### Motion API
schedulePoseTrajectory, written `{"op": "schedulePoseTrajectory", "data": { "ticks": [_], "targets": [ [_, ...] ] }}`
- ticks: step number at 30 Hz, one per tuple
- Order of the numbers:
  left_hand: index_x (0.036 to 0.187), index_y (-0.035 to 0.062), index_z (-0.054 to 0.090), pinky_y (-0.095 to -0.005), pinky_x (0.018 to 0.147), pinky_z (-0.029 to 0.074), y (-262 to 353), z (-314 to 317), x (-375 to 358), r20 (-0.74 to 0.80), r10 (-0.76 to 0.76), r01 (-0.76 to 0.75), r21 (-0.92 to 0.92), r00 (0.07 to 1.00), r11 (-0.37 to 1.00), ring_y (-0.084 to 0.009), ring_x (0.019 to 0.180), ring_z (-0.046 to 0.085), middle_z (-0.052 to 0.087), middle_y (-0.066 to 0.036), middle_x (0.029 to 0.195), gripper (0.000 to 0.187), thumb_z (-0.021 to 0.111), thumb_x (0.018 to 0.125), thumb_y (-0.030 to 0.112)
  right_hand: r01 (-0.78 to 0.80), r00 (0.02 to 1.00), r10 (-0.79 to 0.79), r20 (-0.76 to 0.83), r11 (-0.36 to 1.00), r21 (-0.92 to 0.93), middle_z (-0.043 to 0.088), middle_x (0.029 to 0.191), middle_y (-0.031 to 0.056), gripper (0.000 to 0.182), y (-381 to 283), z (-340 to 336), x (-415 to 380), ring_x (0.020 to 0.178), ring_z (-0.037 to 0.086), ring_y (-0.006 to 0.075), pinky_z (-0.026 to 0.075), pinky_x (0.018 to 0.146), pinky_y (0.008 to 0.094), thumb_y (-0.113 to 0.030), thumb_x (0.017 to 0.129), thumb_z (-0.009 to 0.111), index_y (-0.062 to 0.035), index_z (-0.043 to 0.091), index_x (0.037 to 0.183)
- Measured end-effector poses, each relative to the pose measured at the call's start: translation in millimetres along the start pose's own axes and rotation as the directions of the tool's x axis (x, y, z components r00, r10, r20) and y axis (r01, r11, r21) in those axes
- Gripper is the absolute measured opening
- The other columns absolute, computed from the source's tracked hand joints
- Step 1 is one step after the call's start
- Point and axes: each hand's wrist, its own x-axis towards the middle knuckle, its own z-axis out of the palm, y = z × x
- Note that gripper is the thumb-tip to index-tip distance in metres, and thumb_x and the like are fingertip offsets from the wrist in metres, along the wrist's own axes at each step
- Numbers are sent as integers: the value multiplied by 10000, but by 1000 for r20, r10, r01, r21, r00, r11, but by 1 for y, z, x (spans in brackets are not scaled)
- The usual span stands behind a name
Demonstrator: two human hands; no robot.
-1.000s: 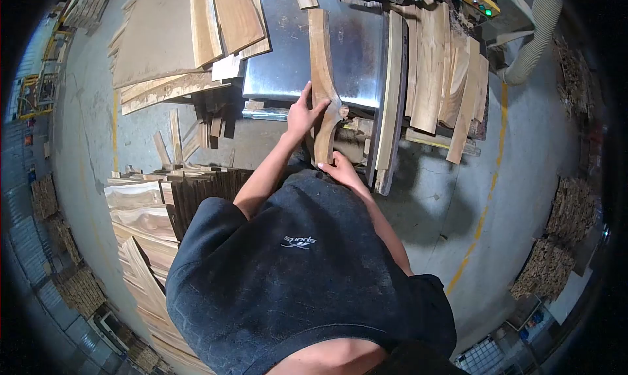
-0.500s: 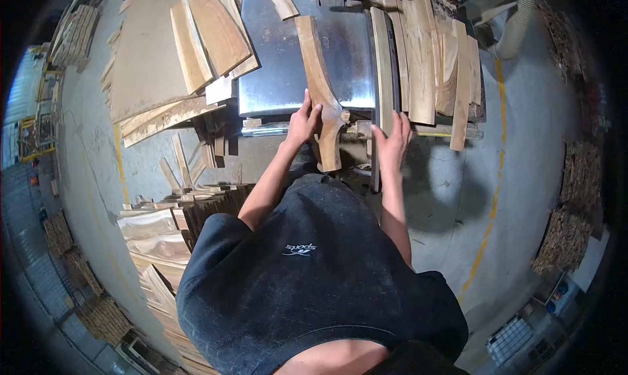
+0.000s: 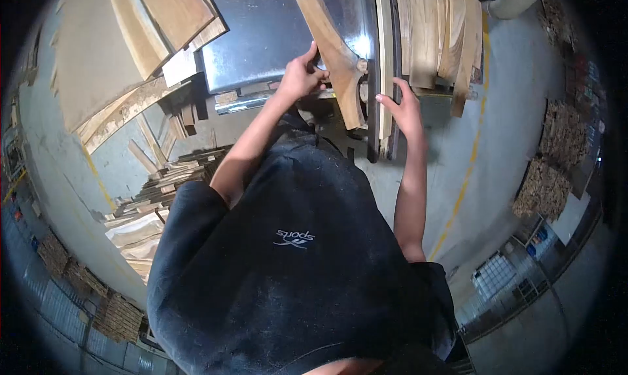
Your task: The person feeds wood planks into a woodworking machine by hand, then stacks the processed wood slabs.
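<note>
Left grip: at left edge of curved board; clamped or not, cannot tell. Right grip: digits apart, at long strip. Beyond left grip: metal desk.

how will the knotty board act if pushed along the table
The board should stay stiff, since it looks like solid wood. It may slide easily, as the table looks smooth. Its near end overhangs, so it might tip.

Board partly over table, planks to its left, strip then slats to its right
</note>
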Motion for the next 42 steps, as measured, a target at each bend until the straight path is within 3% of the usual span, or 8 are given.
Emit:
{"op": "schedulePoseTrajectory", "data": {
  "ticks": [6,10,16,20,30,36,38,42],
  "targets": [
    [1445,60,401,-223,529,490,7,-15,9,59,-93,100,-128,994,987,-89,572,625,661,-46,748,569,631,940,190,61,986,-32,164,983,-172,614,1214,202,388,-21,-21,6,1122,595,251,465,932,355,-206,884,638,-15,585,1218],
    [1290,-28,538,-224,626,524,2,-25,-1,17,-64,66,-179,998,982,-111,735,662,661,-70,846,433,604,962,246,147,961,-114,-250,982,116,540,1349,203,410,-57,-4,-17,1277,501,319,393,1061,376,-114,872,552,-2,589,1264],
    [1504,18,-107,-282,766,543,37,-15,-41,236,-90,237,-727,968,644,-159,951,636,637,-143,1064,880,561,986,261,249,962,-213,-171,940,233,523,1344,212,351,-103,60,-28,1230,529,323,406,1036,378,-84,949,487,41,546,1271],
    [1492,-10,-134,-223,620,455,43,-7,-45,35,-3,12,-253,999,967,-103,736,537,592,-87,891,939,591,958,254,276,961,-262,-89,886,372,443,1404,236,367,-118,88,-20,1272,480,346,388,1051,387,-132,975,516,50,518,1294],
    [1519,54,122,-262,586,482,1,-7,-69,-233,15,-159,-613,972,774,-125,654,572,562,-69,863,591,397,1007,166,-81,978,102,-182,990,118,455,1312,292,617,-46,120,-28,1244,452,396,389,1027,420,-229,842,723,85,449,1297],
    [1503,21,189,-332,710,517,-12,-9,-68,-265,-56,95,133,963,987,-198,749,642,652,-137,859,630,457,988,267,-129,991,86,98,764,632,699,987,91,182,-72,132,-35,878,624,104,485,786,260,-73,856,706,30,655,997],
    [1465,-44,216,-474,884,482,-9,-14,-69,-104,-168,180,108,980,978,-475,1045,589,602,-360,1048,689,486,953,329,-133,991,82,108,749,649,685,1030,124,194,-72,133,-38,906,623,133,484,820,273,-86,886,675,47,649,1024],
    [1464,-27,274,-333,1031,403,-21,-17,-68,-22,-100,98,-86,995,992,-296,1244,532,524,-262,1338,702,558,951,359,28,992,-80,102,900,435,632,1083,163,300,-79,126,-43,1040,589,200,455,916,316,-141,955,598,77,564,1158]
  ]
}}
